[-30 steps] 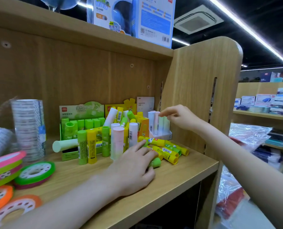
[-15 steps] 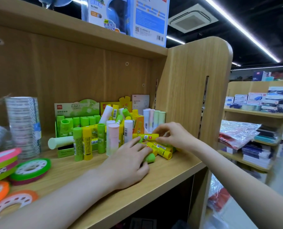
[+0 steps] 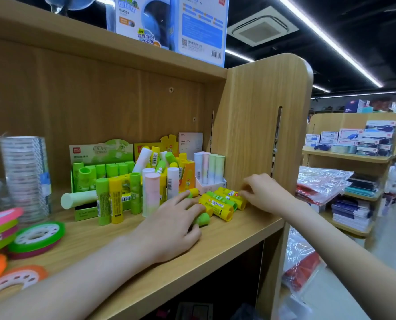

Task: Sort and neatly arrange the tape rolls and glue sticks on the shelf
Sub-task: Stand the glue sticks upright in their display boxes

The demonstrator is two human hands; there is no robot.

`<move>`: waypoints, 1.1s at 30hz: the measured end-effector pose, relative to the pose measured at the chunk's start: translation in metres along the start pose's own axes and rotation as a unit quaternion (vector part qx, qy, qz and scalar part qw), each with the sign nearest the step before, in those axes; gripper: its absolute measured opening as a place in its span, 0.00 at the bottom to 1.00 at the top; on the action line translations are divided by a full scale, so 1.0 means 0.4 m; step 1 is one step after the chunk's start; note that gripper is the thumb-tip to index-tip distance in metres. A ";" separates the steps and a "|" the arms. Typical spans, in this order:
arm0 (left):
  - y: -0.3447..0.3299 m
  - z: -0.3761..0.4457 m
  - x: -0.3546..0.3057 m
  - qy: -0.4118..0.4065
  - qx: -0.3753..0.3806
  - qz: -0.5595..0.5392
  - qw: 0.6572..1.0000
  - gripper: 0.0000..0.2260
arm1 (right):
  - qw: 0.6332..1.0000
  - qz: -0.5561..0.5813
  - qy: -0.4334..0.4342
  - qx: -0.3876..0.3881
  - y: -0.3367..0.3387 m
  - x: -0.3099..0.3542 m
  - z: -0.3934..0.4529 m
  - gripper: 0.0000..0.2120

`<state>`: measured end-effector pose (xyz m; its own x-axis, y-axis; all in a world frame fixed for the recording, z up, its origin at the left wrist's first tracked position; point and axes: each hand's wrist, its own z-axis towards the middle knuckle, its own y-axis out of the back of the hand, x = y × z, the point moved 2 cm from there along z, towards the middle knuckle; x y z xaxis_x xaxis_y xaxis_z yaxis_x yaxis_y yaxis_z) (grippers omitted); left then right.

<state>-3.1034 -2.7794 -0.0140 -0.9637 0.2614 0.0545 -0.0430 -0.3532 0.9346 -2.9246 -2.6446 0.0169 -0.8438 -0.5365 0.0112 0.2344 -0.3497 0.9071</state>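
Observation:
Several yellow glue sticks point(image 3: 217, 205) lie in a row on the wooden shelf point(image 3: 234, 234) at its right end. My right hand point(image 3: 265, 192) pinches the cap end of the rearmost one, fingers curled. My left hand point(image 3: 176, 225) rests flat over the left ends of the sticks, fingers spread, with a green-capped glue stick point(image 3: 202, 219) under its fingertips. Behind stand upright green, yellow and pastel pink sticks point(image 3: 152, 195), a green display box point(image 3: 100, 153) and a white holder of pastel sticks point(image 3: 209, 167). Coloured tape rolls point(image 3: 36, 236) lie at the left.
A tall stack of clear tape point(image 3: 26, 174) stands at the far left, and a pale green stick point(image 3: 76, 199) lies on its side. The shelf's side panel point(image 3: 261, 123) rises just behind my right hand. Boxes stand on the shelf above; an aisle opens to the right.
My right hand came down from the pastel sticks, picked up a yellow stick, and now holds it low at the right end of the lying row. My left hand stayed in place.

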 end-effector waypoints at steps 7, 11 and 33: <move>0.003 -0.001 0.000 -0.004 -0.010 -0.015 1.000 0.24 | 0.917 0.337 0.214 0.007 0.086 0.177 0.055 0.16; 0.007 -0.004 -0.001 -0.018 -0.023 0.009 1.000 0.38 | 0.886 0.384 0.255 0.040 0.056 0.254 0.093 0.12; 0.015 -0.007 -0.005 -0.032 -0.118 0.092 0.988 0.17 | 0.953 0.301 -0.036 -0.019 -0.005 0.076 0.138 0.05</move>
<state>-3.1024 -2.7844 -0.0095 -0.9424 0.2278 0.2451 0.0633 -0.5981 0.7989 -2.9774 -2.6179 0.0386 -0.5815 -0.5947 0.5551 0.7025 -0.0229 0.7113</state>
